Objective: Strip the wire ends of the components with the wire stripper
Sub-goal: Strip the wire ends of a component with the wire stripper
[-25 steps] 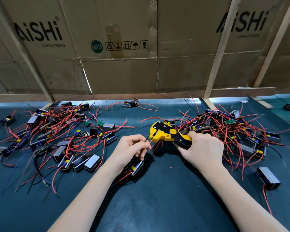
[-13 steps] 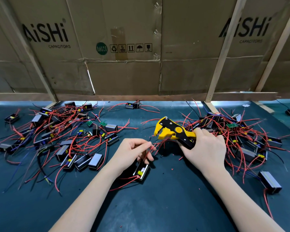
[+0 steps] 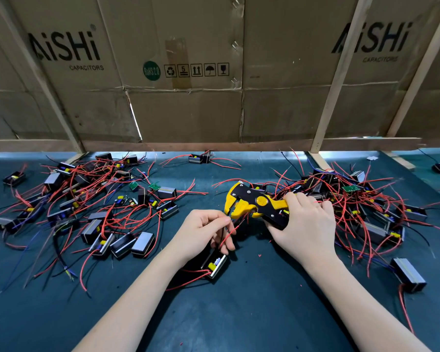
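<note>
My right hand (image 3: 305, 228) grips the handles of a yellow and black wire stripper (image 3: 254, 203), whose jaws point left and stand apart. My left hand (image 3: 204, 231) pinches a thin red wire (image 3: 229, 233) just left of and below those jaws. That wire runs down to a small black component (image 3: 215, 265) with a yellow part inside, lying on the mat under my left hand. The wire tip sits close to the jaws, and I cannot tell whether it is inside them.
A tangled pile of components with red wires (image 3: 92, 207) lies at the left, another pile (image 3: 361, 207) at the right behind my right hand. One component (image 3: 408, 274) sits alone at the right. Cardboard walls (image 3: 188, 110) close the back of the dark green mat (image 3: 252, 313).
The stripper has tilted so its jaws drop toward my left hand. My left hand has shifted its pinch along the red wire, and the component has slid a little under it.
</note>
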